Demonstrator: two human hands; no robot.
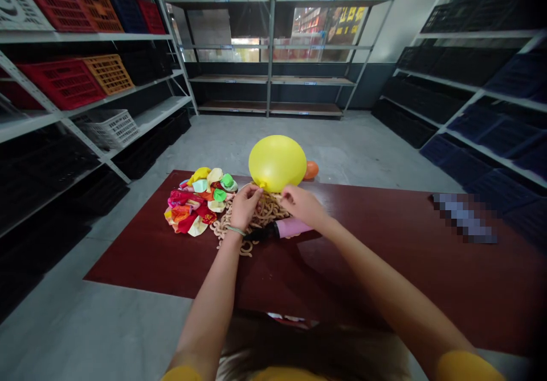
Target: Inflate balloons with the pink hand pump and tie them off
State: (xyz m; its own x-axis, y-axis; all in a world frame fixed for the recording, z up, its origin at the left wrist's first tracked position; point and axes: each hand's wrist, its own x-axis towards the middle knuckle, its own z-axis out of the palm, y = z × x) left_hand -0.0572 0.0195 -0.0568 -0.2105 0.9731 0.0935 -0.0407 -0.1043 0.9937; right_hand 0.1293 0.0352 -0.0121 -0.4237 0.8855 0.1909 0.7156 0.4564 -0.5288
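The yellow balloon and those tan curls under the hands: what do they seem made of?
The yellow balloon looks like thin latex, glossy and stretched taut, with a light sheen. The tan curls look matte and limp, perhaps rubber or cord; the view cannot settle which.

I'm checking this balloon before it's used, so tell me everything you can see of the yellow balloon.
The yellow balloon is smooth, shiny latex, fully rounded and taut with air, and it sits above the table's far edge. Its short neck points down and left to meet the left hand. The right hand is just below it. Whether the neck is knotted cannot be told.
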